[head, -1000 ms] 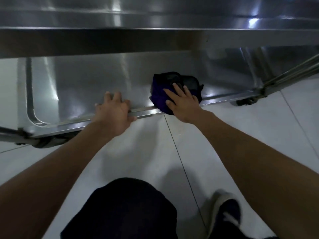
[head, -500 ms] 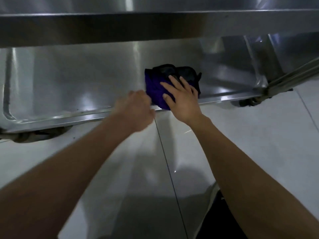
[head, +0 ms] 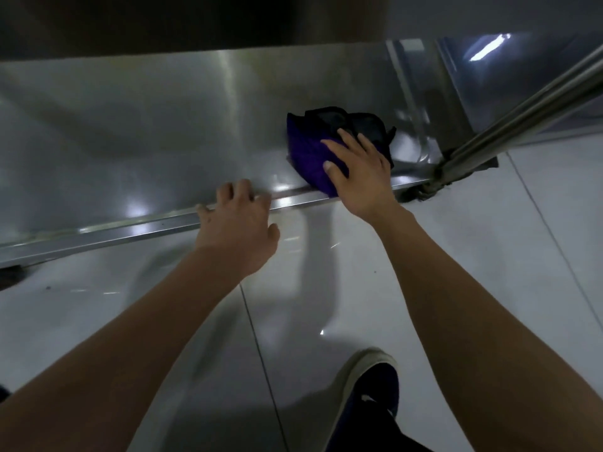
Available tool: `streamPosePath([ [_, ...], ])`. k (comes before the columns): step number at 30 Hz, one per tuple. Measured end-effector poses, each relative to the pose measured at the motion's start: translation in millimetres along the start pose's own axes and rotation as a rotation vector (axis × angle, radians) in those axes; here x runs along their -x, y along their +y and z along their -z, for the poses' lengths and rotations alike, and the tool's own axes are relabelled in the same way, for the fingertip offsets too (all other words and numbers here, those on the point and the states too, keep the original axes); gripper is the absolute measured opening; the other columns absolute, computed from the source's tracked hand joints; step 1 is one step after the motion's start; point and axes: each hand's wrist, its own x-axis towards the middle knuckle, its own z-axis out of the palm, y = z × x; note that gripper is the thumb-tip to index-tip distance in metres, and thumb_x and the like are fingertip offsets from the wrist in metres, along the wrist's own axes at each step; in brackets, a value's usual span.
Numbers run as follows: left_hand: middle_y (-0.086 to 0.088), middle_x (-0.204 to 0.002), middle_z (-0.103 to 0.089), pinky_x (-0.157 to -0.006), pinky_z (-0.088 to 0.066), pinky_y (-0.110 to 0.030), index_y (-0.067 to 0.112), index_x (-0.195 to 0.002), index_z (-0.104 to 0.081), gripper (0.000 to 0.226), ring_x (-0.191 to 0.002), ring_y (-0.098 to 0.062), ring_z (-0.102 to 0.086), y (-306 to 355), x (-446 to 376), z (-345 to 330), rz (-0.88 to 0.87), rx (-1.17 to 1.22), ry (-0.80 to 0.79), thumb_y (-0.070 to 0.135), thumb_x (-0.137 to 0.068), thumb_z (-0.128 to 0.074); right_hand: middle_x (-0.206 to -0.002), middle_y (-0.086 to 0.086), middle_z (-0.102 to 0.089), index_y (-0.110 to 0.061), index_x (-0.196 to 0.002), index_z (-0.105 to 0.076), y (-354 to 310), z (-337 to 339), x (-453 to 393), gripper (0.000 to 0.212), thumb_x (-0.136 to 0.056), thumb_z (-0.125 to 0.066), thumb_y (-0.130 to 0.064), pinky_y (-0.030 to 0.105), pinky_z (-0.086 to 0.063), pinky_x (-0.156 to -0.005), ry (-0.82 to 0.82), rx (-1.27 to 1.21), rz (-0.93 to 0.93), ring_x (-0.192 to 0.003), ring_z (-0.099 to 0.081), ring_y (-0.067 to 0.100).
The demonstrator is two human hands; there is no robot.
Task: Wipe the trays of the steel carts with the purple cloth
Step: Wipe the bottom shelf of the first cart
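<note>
The purple cloth (head: pixel 308 151), bunched with a dark edge at the back, lies on the lower steel tray (head: pixel 146 135) of the cart, near its front right corner. My right hand (head: pixel 357 172) presses flat on the cloth with straight fingers spread. My left hand (head: pixel 236 223) grips the tray's front rim (head: pixel 130 231), fingers curled over it onto the tray. An upper shelf (head: pixel 195 21) of the cart hangs dark above the tray and hides its back part.
A steel cart post (head: pixel 522 112) slants up from the tray's front right corner, with a caster (head: pixel 424 190) under it. White glossy floor tiles (head: pixel 489 256) spread in front. My shoe (head: pixel 372 386) stands at the bottom right.
My left hand moved right along the tray's front rim, lifted briefly, and now grips the rim again. My right hand stayed pressed on the cloth, which sits nearer the right corner.
</note>
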Motion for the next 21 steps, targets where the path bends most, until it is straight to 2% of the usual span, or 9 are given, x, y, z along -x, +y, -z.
streamPosePath([
  [4,-0.007,-0.131,-0.045,-0.097,-0.044,-0.062,0.022,-0.124,-0.062,0.042,-0.127,-0.034,-0.037,5,-3,-3,0.046,0.036,0.052,0.041,-0.087,-0.06,-0.164,-0.005,-0.027,-0.034,-0.151,-0.04,42,20,-7,0.046,-0.106,-0.039,-0.041,0.05,-0.022,-0.121,0.072,0.059,-0.109,-0.152,-0.018,0.026],
  [8,-0.007,-0.129,-0.047,-0.093,-0.047,-0.06,0.022,-0.12,-0.065,0.041,-0.126,-0.035,-0.038,3,-3,-3,0.044,0.054,0.092,0.042,-0.085,-0.064,-0.166,-0.004,-0.022,-0.035,-0.153,-0.034,62,29,-15,0.047,-0.107,-0.032,-0.04,0.051,-0.015,-0.121,0.114,0.104,-0.255,-0.153,-0.015,0.027],
  [14,-0.001,-0.132,-0.05,-0.089,-0.048,-0.053,0.028,-0.129,-0.06,0.05,-0.13,-0.03,-0.04,-7,2,-7,-0.014,0.059,0.14,0.046,-0.083,-0.067,-0.167,-0.003,-0.018,-0.035,-0.154,-0.031,51,27,-11,0.048,-0.106,-0.032,-0.039,0.053,-0.012,-0.121,0.074,0.094,-0.252,-0.154,-0.01,0.028],
  [18,0.005,-0.146,-0.043,-0.097,-0.045,-0.052,0.034,-0.144,-0.046,0.066,-0.143,-0.025,-0.031,-18,5,-9,-0.079,0.014,0.096,0.054,-0.083,-0.062,-0.168,-0.004,-0.014,-0.036,-0.155,-0.03,21,19,-9,0.049,-0.106,-0.031,-0.039,0.056,-0.011,-0.12,0.001,0.059,-0.192,-0.154,-0.004,0.028],
  [21,0.01,-0.153,-0.036,-0.103,-0.042,-0.048,0.035,-0.147,-0.039,0.068,-0.147,-0.02,-0.025,-28,6,-7,-0.131,0.002,0.063,0.057,-0.085,-0.058,-0.169,-0.004,-0.01,-0.038,-0.156,-0.027,-14,6,-11,0.051,-0.105,-0.029,-0.035,0.057,-0.008,-0.121,-0.046,0.041,-0.17,-0.155,-0.001,0.028],
])
